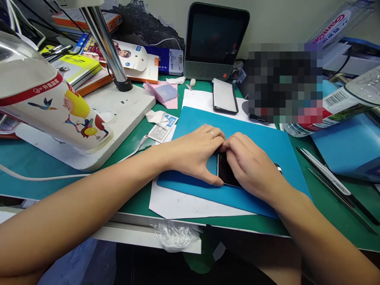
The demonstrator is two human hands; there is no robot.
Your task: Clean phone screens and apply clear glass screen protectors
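Observation:
A dark-screened phone (226, 171) lies flat on the blue mat (190, 122), mostly covered by my hands. My left hand (200, 152), with a ring on one finger, spans the phone's left end. Its thumb presses at the near corner and its fingers reach the far side. Over the phone, my right hand (249, 162) is closed in a pinch at the far left corner, touching the left fingers. Whatever sits between its fingertips is hidden. A small light-and-dark piece (278, 168) shows past the right hand; I cannot tell what it is.
Tweezers (341, 198) and a slim tool (325, 170) lie at right, near a tilted bottle (335, 107). Behind the mat are a black-framed tray (225, 96) and a smart display (216, 39). A lamp stand (136, 105) and a large decorated jug (53, 95) stand left.

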